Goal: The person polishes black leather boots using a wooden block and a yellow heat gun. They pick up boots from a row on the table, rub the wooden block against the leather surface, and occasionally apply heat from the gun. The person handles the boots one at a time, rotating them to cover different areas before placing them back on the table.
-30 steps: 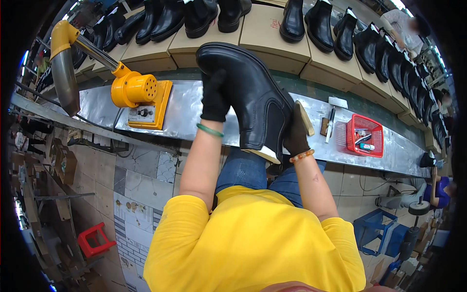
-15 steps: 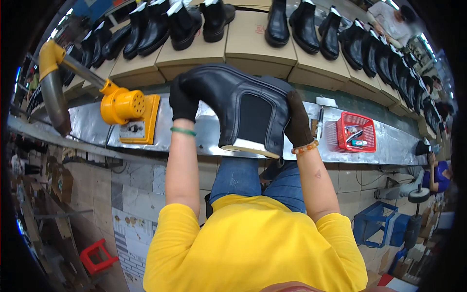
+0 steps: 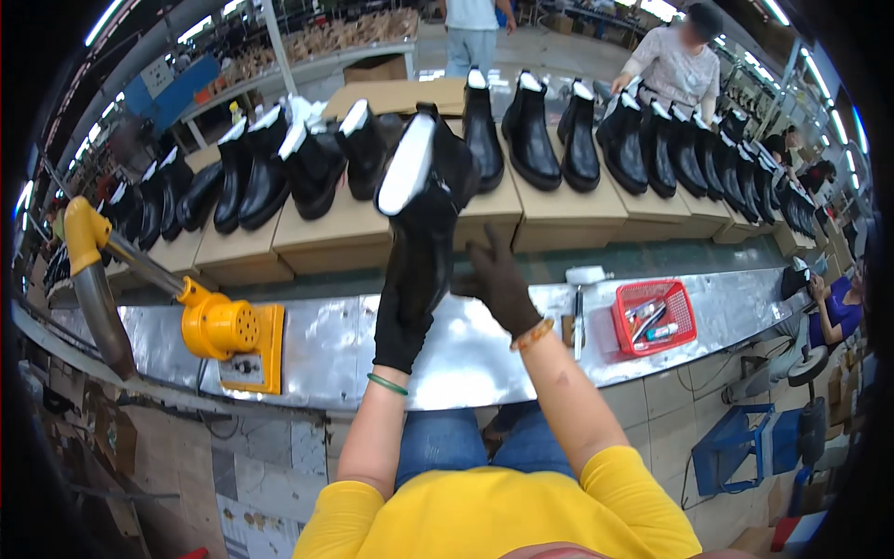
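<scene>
My left hand (image 3: 405, 321), in a black glove, grips a black ankle boot (image 3: 419, 252) near its toe end. The boot is raised over the metal bench, its top pointing up and away from me, with white material (image 3: 408, 168) showing at the opening. Beside it on the right is my right hand (image 3: 503, 284), in a dark brown glove, off the boot with its fingers spread and nothing in them. Behind the held boot stands a row of similar black boots (image 3: 533, 140), partly hidden by it.
Cardboard boxes (image 3: 568, 212) bear the boots along the bench's far side. A yellow machine with a jointed arm (image 3: 223, 326) stands on the metal bench (image 3: 484, 373) at left. At right lie a red basket (image 3: 684, 331) of small items and a slim tool (image 3: 578, 321). People stand farther off.
Both hands held the boot sideways close to me; now it is tipped upward and farther away in my left hand alone. My right hand has let go. The view has tilted up.
</scene>
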Demonstrator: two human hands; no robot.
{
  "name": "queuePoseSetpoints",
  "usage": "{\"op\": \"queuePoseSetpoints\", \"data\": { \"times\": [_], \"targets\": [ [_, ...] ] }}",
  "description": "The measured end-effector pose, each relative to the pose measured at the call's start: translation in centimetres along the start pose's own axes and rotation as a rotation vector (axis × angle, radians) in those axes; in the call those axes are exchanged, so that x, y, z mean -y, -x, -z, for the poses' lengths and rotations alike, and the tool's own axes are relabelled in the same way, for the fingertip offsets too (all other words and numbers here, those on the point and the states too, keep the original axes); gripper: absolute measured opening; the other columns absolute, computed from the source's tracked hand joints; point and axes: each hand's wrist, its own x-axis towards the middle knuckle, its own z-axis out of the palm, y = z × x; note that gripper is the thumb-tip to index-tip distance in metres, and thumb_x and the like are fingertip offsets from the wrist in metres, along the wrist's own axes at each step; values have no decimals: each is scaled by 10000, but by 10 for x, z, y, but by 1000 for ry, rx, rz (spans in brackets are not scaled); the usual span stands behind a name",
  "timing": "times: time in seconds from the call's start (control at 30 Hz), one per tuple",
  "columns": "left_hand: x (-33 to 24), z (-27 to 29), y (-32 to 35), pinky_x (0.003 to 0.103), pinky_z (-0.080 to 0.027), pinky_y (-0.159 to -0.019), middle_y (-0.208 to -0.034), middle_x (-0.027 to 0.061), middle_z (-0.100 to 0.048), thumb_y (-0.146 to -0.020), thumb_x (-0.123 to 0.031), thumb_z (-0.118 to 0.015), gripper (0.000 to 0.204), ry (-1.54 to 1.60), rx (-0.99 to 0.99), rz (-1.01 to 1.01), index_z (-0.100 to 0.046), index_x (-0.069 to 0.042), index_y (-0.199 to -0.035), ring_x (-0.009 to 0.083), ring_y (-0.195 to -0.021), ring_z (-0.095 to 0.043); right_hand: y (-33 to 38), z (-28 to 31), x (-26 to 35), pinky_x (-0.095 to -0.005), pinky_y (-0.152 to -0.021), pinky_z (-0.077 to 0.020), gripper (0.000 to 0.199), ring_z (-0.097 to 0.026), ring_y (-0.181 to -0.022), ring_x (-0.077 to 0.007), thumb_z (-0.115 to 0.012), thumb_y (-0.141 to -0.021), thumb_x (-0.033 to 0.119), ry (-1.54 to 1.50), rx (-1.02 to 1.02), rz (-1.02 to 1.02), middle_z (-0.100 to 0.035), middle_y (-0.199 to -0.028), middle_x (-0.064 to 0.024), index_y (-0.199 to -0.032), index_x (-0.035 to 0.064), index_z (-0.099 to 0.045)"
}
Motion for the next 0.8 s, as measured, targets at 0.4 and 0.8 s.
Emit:
{"op": "queuePoseSetpoints", "data": {
  "times": [0.4,0.8],
  "targets": [
    [0,-66,-231,396,-555,-723,-1126,134,-552,-742,-274,-741,501,-657,-5,-390,-502,-52,-1122,287,-973,-584,71,95,-123,-259,-621,-524,297,-632,-651,-137,-594,-871,180,682,-5,25,-643,-911,-79,-1141,57,-587],
    [-24,-93,-204,402,-499,-662,-916,179,-657,-726,-527,-683,643,-1691,-194,-654,-586,26,-1039,313,-795,-652,82,81,-126,-356,-651,-501,154,-614,-769,-260,-572,-840,155,1100,-65,459,-617,-838,-81,-977,122,-635]
  ]
}}
